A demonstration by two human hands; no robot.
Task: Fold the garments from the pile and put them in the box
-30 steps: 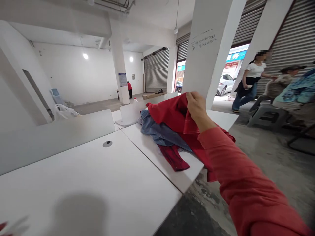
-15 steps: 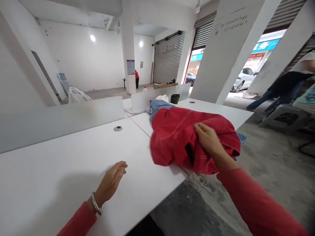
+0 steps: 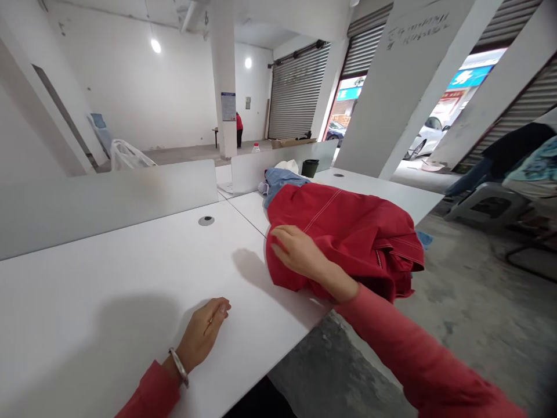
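Note:
A red garment [image 3: 343, 215] with pale stitching lies bunched on the white table [image 3: 130, 278], part of it hanging past the near edge. My right hand [image 3: 298, 249] is over the garment's left side, fingers loosely bent and apart, with no cloth gripped. Whether its fingertips touch the fabric I cannot tell. At the lower left, my left hand [image 3: 204, 328], with a silver bangle [image 3: 178, 367] at the wrist, rests on the tabletop. Its fingers are drawn together against the thumb with nothing between them. Behind the red garment lies blue denim clothing [image 3: 285, 179].
Frosted low dividers [image 3: 174, 184] run along the table's back. A dark cup [image 3: 310, 168] stands behind the clothing, and a red-capped bottle [image 3: 256, 148] beyond the divider. Grey plastic stools [image 3: 483, 200] hold items at right, near a bending person [image 3: 517, 151]. Another person [image 3: 239, 130] is far back.
My right hand has let go of the red garment and moved left across it. The garment's near folds have settled flatter. My left hand has barely moved.

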